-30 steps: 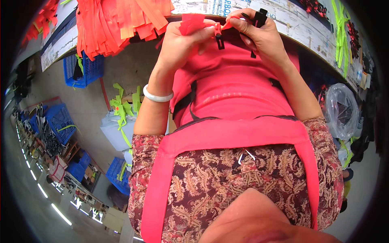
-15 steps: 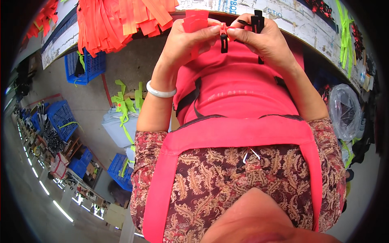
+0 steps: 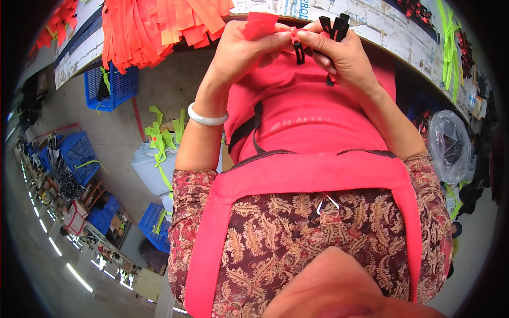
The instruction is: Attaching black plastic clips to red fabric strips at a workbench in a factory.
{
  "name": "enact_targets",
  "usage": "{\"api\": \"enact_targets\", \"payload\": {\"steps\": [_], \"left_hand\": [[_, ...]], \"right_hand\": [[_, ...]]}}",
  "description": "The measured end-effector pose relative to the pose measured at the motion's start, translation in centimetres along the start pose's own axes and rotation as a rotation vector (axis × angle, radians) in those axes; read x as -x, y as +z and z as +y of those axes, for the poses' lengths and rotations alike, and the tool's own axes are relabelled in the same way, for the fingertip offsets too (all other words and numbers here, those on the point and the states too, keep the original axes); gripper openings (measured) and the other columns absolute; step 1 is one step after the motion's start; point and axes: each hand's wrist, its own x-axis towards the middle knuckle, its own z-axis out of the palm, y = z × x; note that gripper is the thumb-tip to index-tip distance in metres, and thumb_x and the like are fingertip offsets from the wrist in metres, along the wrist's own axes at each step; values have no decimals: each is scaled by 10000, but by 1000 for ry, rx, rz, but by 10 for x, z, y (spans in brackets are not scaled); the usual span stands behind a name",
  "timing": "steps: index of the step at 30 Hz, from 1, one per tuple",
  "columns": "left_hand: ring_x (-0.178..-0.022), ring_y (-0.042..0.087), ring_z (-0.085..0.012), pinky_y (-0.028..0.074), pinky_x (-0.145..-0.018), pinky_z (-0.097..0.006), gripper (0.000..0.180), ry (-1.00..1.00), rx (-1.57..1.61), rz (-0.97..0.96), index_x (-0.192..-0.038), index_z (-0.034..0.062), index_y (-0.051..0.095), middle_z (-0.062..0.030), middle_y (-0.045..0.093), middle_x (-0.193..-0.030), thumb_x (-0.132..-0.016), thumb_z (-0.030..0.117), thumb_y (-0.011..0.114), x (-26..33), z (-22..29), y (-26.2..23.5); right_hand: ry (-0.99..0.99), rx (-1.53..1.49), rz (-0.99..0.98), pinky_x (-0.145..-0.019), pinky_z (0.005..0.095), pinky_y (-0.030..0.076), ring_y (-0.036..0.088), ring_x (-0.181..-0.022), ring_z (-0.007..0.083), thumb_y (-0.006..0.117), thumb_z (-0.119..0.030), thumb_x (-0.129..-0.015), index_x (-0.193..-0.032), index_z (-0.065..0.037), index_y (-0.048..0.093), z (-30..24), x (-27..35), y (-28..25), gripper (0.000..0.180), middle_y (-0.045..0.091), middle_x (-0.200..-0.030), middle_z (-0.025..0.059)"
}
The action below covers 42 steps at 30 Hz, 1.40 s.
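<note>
With fingers of the left hand [image 3: 245, 52] clamped on red strips [image 3: 260, 25] and those of the right hand [image 3: 344, 57] on black straps [image 3: 339, 28], steady the red tab [image 3: 294, 35] squarely above the black loop [image 3: 300, 54].

This looks like a workshop or small factory floor: a long worktop [image 3: 400, 50] bears a thick heap of orange-red strips [image 3: 139, 34] and bunches of lime-yellow strips [image 3: 448, 47], and small black and red parts [image 3: 299, 59] are held just in front of it. Blue plastic crates [image 3: 125, 91] stand on a bare grey floor [image 3: 177, 87] marked with a red line [image 3: 137, 115], while the far left shows crowded stock and long rows of bright lights [image 3: 79, 278].
</note>
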Motion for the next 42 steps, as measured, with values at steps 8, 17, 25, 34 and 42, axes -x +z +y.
{"api": "enact_targets", "payload": {"steps": [8,17,25,34,42], "left_hand": [[-672,577,-57,469,-603,-204,120,262,-108,125,-933,4,702,-4,659,-742,-826,57,716,10,-14,14],[-721,645,-146,501,-629,-247,104,533,-264,141,-927,-5,687,-89,673,-813,-852,68,692,12,-11,20],[-777,645,-158,504,-672,-254,149,541,-276,64,-955,-9,686,-93,662,-869,-819,-51,643,8,-16,17],[-771,648,-164,507,-667,-242,187,543,-232,56,-965,-4,695,-88,656,-867,-801,-71,632,17,-14,20],[-770,612,-127,472,-666,-219,299,467,-286,-17,-996,-5,698,-74,650,-880,-758,-140,577,17,-10,17]], "right_hand": [[-398,136,68,-598,158,433,541,-667,33,700,-115,-861,-964,-48,686,2,-1,9,124,646,-847,-13],[-779,366,-38,-755,247,533,654,-867,146,654,101,-814,-1013,10,629,1,0,11,220,617,-953,77],[-852,443,7,-676,233,502,623,-771,132,688,93,-788,-985,7,639,4,-1,11,221,630,-891,73],[-902,443,13,-588,233,445,566,-669,129,724,82,-740,-997,6,651,9,3,14,277,640,-801,69],[-864,470,27,-571,240,446,573,-658,132,726,89,-721,-980,-5,648,14,4,9,286,629,-778,77]]}}
